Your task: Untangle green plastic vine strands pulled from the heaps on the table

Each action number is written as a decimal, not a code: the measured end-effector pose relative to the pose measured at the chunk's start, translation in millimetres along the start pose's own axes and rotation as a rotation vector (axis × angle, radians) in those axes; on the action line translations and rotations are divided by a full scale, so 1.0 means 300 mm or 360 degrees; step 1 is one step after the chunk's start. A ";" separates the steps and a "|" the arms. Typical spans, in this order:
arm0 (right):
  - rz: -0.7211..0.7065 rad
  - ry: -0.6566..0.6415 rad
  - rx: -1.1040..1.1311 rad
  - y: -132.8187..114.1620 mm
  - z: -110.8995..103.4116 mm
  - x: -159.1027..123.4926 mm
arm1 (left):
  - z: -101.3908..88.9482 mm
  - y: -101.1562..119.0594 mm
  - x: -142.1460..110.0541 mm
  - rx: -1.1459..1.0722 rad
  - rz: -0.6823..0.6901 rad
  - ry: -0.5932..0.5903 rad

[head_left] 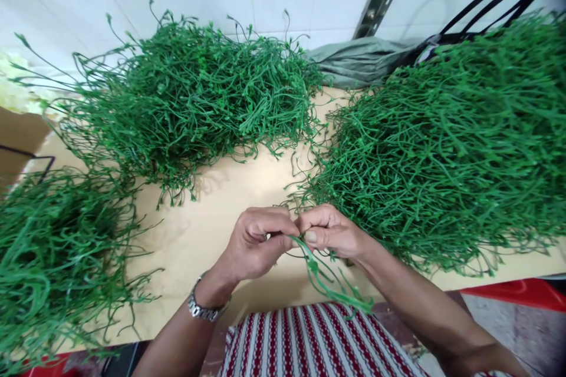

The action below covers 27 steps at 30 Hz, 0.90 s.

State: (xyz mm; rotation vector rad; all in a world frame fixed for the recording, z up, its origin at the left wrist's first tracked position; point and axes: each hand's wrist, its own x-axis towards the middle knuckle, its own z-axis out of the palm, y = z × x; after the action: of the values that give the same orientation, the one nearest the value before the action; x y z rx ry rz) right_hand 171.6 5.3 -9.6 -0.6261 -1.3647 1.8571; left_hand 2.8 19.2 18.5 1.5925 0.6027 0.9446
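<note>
- Lower left of the frame: a loose heap of long, thin green stems lies on the pale yellow, flat surface. Nothing shows whether you have dealt with it or it is left to do.
- Upper left: a tangled mound of green stems with small bud-like tips lies apart from your hands, its ends pointing many ways. Its stage cannot be told either.
- Lower centre: your left hand, above a silver metal-link watch, has its thumb and forefinger clamped on the small bunch of slender green stems. These few stems look partway through handling; they trail toward the lower right, over your red-and-white striped clothing.
- Just right of that: your right hand has thumb and forefinger pressed together beside the left fingertips. You hide whatever may be between them.
- Right side: a broad, thick bank of green stems spreads to the frame's edge. Many stems lie outside your grasp, but the finished share cannot be judged.
</note>
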 end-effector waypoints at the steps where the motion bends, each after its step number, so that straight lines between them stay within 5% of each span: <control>1: -0.0025 0.0053 0.0120 0.014 0.008 -0.001 | 0.007 -0.003 -0.004 -0.0037 0.0091 0.0070; 6: -0.0003 0.0174 0.0507 0.063 0.048 0.000 | 0.028 -0.023 -0.013 -0.0233 0.0285 0.0151; 12: -0.0320 0.0331 0.0585 -0.048 0.026 0.025 | -0.031 -0.095 0.053 -0.0436 -0.0021 0.0474; 15: -0.0380 0.0642 0.0230 -0.105 -0.011 0.044 | -0.056 -0.090 0.093 -0.0204 0.0032 0.0311; 18: -0.0239 0.0766 -0.0008 -0.116 -0.038 0.052 | -0.062 -0.059 0.101 0.0154 0.0323 0.0166; 23: 0.0005 0.0588 -0.0250 -0.076 -0.023 0.047 | -0.057 -0.031 0.082 0.0906 0.0761 0.0074; 27: 0.0081 0.0526 -0.0469 -0.059 0.002 0.040 | -0.049 -0.040 0.076 0.1351 0.0879 0.0132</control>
State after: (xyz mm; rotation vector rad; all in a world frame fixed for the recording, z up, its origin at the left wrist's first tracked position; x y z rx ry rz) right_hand 168.4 17.3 7.8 -1.0751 -1.4156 1.5155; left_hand 4.3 48.4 13.4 2.5748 0.6802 1.2471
